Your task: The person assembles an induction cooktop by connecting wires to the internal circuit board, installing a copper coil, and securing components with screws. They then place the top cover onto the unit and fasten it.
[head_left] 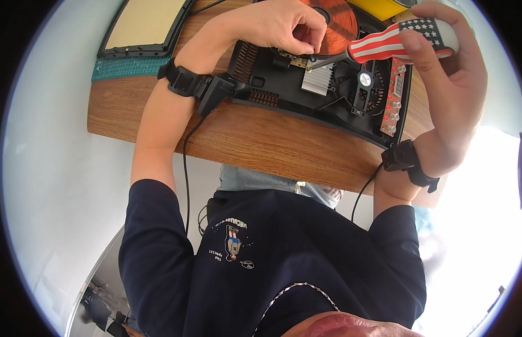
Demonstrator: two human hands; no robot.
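Note:
My right hand (455, 84) is wrapped round the fat handle of a screwdriver (382, 44), striped red and white with a dark starred end. Its shaft slants down to the left, and the tip meets a brass-coloured spot beside a finned silver heat sink (318, 80). That heat sink sits inside an opened black appliance housing (294, 104). Close to the tip, my left hand (275, 25) pinches thumb and forefinger together at the edge of a round copper coil (339, 28); what lies between the fingertips is too small to make out.
A circuit strip (393, 104) with red lights lines the housing's right side, near a fan (373, 90). At the far left a black-framed panel (143, 25) lies over a green cutting mat (132, 68). Something yellow (384, 8) stands behind. Cables hang from both wrist straps over the wooden table (261, 140).

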